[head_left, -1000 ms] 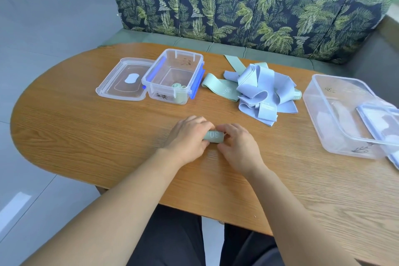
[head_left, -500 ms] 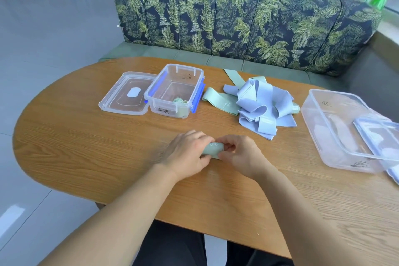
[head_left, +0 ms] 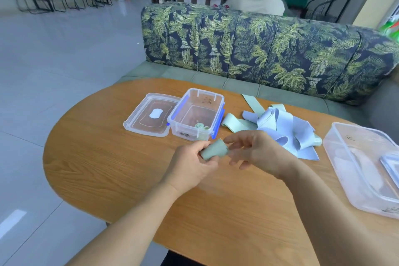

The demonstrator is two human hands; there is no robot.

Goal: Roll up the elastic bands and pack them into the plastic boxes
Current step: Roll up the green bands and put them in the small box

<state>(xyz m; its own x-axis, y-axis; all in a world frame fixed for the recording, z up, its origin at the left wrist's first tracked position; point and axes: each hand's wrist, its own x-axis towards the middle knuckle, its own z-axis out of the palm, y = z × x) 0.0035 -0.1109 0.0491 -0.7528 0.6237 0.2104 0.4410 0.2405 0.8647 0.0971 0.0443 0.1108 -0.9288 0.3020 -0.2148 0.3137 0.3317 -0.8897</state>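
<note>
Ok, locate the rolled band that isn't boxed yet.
The rolled band is centre of the head view, gripped in the left hand, right hand at its end, just in front of the small box.

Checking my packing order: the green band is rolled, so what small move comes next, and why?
Probably drop the rolled band into the open small box beyond it: the left hand grips it, and one green roll already sits there.

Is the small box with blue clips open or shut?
Open. The small box is uncovered; its lid lies beside it on the table, and rolled bands show inside.
</note>
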